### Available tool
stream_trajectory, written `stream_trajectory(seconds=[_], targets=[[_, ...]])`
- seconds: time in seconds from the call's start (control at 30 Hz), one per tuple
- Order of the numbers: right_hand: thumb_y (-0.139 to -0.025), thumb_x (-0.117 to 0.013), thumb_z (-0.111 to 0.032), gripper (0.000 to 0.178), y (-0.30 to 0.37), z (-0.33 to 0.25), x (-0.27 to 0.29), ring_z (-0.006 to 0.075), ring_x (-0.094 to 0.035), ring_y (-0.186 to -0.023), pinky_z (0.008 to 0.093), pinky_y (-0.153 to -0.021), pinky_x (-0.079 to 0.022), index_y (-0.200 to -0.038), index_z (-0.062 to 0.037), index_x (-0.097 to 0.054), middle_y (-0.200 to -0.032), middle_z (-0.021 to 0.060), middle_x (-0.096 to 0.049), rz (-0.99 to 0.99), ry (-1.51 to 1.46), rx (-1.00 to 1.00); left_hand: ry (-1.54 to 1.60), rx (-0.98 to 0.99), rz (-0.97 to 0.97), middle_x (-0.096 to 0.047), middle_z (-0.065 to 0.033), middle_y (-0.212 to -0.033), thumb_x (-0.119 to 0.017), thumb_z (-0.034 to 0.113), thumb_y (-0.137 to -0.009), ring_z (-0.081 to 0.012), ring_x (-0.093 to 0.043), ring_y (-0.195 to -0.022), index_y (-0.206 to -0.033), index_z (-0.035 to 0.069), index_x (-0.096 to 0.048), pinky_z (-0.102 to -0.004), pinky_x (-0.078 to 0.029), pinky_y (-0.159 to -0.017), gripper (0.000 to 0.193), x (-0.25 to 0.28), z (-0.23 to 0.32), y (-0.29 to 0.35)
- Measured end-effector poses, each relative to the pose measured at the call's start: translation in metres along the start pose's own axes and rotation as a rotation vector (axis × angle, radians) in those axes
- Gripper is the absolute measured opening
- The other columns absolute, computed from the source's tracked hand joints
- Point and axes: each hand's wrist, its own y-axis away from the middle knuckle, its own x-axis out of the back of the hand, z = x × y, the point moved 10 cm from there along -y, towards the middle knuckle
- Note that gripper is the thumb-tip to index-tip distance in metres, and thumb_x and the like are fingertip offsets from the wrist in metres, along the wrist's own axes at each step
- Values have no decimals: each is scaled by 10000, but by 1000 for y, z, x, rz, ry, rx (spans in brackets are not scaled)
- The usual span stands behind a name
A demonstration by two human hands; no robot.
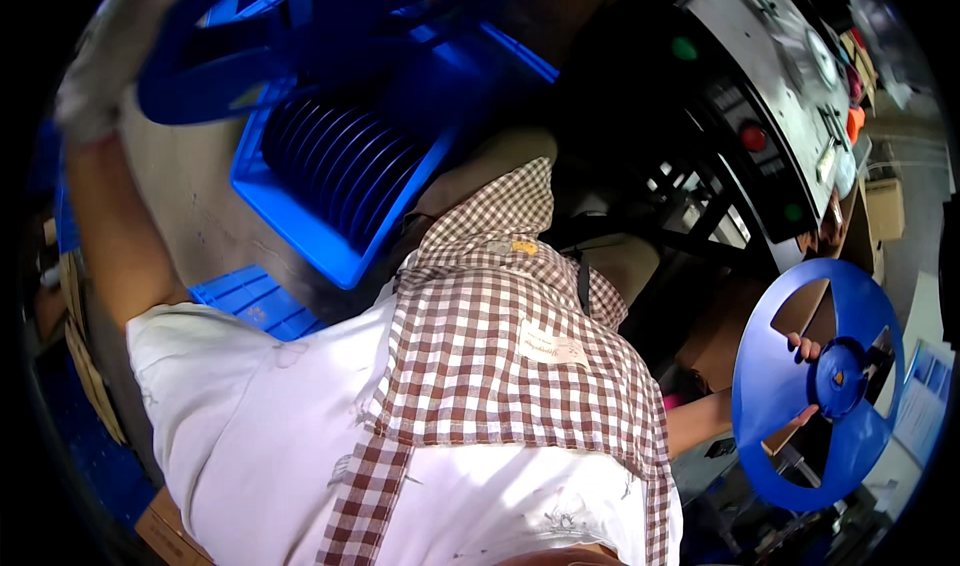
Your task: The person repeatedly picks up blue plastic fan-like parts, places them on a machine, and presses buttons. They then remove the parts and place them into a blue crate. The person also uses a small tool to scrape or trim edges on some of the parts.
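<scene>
Gripping blue reel (pixel 836 396) near its centre with right hand (pixel 803 348), well right of blue crate (pixel 285 226). Cannot tell grip of left hand (pixel 95 96), blurred beside darker reel (pixel 180 96). Apparently at reel-transfer step; next, likely calls for steady setting-down.

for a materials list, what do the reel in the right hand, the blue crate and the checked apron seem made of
Reel: probably plastic, smooth with a soft sheen. Crate: likely plastic too; its smooth rim catches light. Apron: seemingly woven cloth, matte, with soft folds.
</scene>
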Motion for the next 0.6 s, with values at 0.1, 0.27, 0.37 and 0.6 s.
stream_trajectory(seconds=[0.1,0.27,0.37,0.6], targets=[[-802,-599,-413,644,-27,21,-12,257,-447,-1030,414,-975,-351,-1207,42,-393,-1083,159,-446,-63,1,-79,-252,356,-29,-693,-107,-1010,-596,151,-913,-256,-648,-858,-1107,-65,-603,-364,-516,-785,290,-52,-74,32],[-803,-600,-414,644,-7,18,-39,256,-452,-1028,409,-975,-355,-1205,45,-394,-1083,158,-449,-76,33,-91,-112,416,130,-674,-74,-1135,-517,107,-961,-219,-631,-1048,-1255,98,-560,-293,-485,-921,298,-186,-298,42],[-804,-601,-414,644,-16,12,-28,256,-455,-1028,407,-975,-357,-1204,47,-395,-1082,157,-451,-59,8,-103,-224,590,152,-651,-117,-1157,-534,186,-949,-289,-614,-1080,-1256,177,-569,-339,-488,-907,309,-188,-315,34],[-806,-603,-414,645,3,3,-3,254,-463,-1026,400,-975,-363,-1201,52,-397,-1081,155,-456,17,-25,-106,-340,577,177,-645,-166,-1134,-555,220,-918,-352,-603,-1068,-1204,152,-595,-403,-479,-914,296,-204,-330,45]])
